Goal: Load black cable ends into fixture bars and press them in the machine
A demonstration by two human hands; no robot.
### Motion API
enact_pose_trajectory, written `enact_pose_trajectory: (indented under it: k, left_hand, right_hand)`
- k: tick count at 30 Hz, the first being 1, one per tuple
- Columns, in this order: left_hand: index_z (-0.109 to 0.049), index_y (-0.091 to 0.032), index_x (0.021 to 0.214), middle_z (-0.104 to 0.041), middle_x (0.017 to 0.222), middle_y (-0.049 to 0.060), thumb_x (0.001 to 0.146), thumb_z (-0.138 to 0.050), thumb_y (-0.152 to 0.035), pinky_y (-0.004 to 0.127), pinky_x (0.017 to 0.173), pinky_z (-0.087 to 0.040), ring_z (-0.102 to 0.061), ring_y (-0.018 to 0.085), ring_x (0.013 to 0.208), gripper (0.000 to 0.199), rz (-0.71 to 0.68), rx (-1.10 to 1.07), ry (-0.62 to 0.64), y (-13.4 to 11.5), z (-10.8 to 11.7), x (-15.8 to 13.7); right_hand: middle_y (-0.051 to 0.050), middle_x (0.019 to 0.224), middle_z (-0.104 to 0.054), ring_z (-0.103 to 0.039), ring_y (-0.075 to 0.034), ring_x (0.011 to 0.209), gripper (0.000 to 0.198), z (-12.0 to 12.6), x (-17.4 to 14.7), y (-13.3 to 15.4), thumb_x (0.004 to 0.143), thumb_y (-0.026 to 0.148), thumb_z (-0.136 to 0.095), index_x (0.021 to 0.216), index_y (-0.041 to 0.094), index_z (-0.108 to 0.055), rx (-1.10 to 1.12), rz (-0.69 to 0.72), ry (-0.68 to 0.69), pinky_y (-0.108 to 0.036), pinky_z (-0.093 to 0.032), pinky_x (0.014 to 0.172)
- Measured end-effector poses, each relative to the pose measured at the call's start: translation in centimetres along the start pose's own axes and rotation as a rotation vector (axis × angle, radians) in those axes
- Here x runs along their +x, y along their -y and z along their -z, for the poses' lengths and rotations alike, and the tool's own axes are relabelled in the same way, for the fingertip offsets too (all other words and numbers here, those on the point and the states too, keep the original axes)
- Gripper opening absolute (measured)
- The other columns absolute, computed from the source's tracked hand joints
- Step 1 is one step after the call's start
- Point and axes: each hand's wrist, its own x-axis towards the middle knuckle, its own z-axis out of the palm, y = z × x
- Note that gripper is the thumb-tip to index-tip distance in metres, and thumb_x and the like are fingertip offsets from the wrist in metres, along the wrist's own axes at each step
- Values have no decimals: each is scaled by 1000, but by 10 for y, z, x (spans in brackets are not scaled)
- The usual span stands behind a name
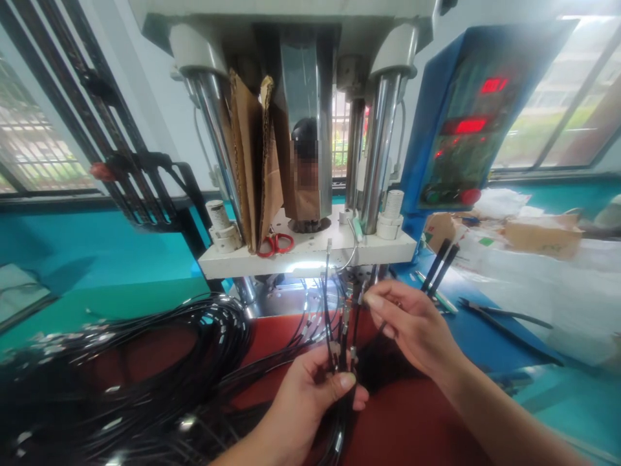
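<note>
My left hand (323, 388) is closed round a bunch of thin black cables (343, 362) in front of the press. Their ends stand upright above the thumb, with small metal-coloured fittings on several of them. My right hand (410, 323) is to the right, thumb and forefinger pinched together on a black cable beside the bunch. Most of that cable is hidden by the fingers. Thin cable ends (328, 272) rise in front of the press plate's edge.
A press with a white plate (310, 255) stands ahead. Red-handled scissors (275, 244) and folded cardboard (250, 162) rest on it. Coiled black cables (194, 349) lie left on a red-brown surface. A black-handled tool (504, 317) lies right, below a blue control box (451, 123).
</note>
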Motion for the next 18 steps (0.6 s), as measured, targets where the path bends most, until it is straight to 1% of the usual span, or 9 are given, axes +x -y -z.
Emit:
enact_pose_trajectory:
  k: [2,4,6,9,11,12,15,17,18]
  left_hand:
    - [-56,-11,97,-67,73,7,82,-66,-20,27,70,-39,-60,14,67,19,1,5,-2,-1,-1,0]
    - [-56,-11,97,-68,73,8,82,-66,-19,27,70,-39,-59,14,67,19,-1,10,0,-1,-2,0]
    - [-56,-10,98,-68,73,8,83,-65,-19,27,71,-39,-59,13,66,20,4,17,3,-2,-2,-1]
    - [-56,-10,100,-68,73,8,83,-65,-20,26,69,-38,-59,13,66,21,24,17,13,-3,-3,-1]
    - [-55,-11,100,-68,74,8,83,-65,-20,26,69,-39,-60,14,67,22,27,2,13,-3,-2,-2]
    - [-55,-11,101,-67,74,7,83,-65,-20,26,69,-39,-60,14,68,23,22,-6,16,-3,-2,-2]
    - [-54,-12,103,-65,74,5,83,-65,-21,26,70,-39,-60,14,68,24,0,-19,24,-2,-1,-1]
    - [-54,-12,105,-65,75,5,83,-65,-21,27,70,-40,-61,14,68,26,-1,-15,29,-1,-1,-1]
    - [-53,-12,106,-66,75,6,83,-65,-21,27,70,-40,-61,14,67,27,6,-10,29,-1,-1,-1]
  right_hand:
    - [4,63,-47,-39,-7,54,14,0,0,-1,84,32,-66,90,19,-64,-16,2,2,-20,-30,46]
    - [5,66,-47,-39,-7,54,18,-1,1,-3,84,32,-66,98,22,-62,8,0,-41,-20,-30,45]
    - [5,66,-46,-37,-7,54,19,-1,2,-3,85,34,-65,100,23,-61,14,-5,-72,-19,-29,44]
    - [5,62,-45,-35,-6,52,14,-1,1,-1,86,33,-64,89,20,-62,-31,-12,-31,-20,-28,44]
    - [5,61,-46,-36,-6,51,15,1,1,3,85,32,-65,80,18,-60,-76,-16,26,-20,-28,45]
    - [5,62,-48,-38,-6,52,15,2,0,5,84,31,-66,79,18,-60,-100,-23,64,-20,-30,46]
    - [3,67,-54,-46,-7,57,18,6,0,7,78,30,-73,88,19,-63,-142,-75,154,-19,-34,49]
    - [3,68,-54,-46,-8,56,27,8,1,5,78,32,-73,100,21,-64,-104,-120,140,-18,-32,46]
    - [3,66,-53,-44,-7,53,27,8,1,3,80,35,-70,102,21,-63,-82,-137,122,-18,-29,44]
